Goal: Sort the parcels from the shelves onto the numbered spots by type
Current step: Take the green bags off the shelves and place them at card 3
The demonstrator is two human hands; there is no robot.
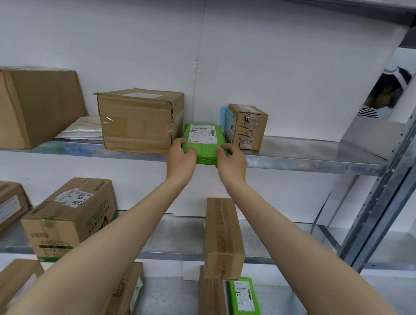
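Note:
A green plastic parcel [203, 142] with a white shipping label lies flat on the upper metal shelf [299, 158], its near end over the shelf's front edge. My left hand [180, 157] grips its near left corner, fingers curled over the top. My right hand [231, 160] grips its near right corner the same way. The parcel sits between a medium cardboard box [138, 121] on its left and a small taped cardboard box [249, 127] with handwriting on its right.
A large box [29, 107] and a white padded mailer [84, 129] share the upper shelf. Several cardboard boxes [71, 217] fill the lower shelves, with a long box [223, 236] and another green parcel [244, 303]. A person [381, 99] is behind the shelf upright at right.

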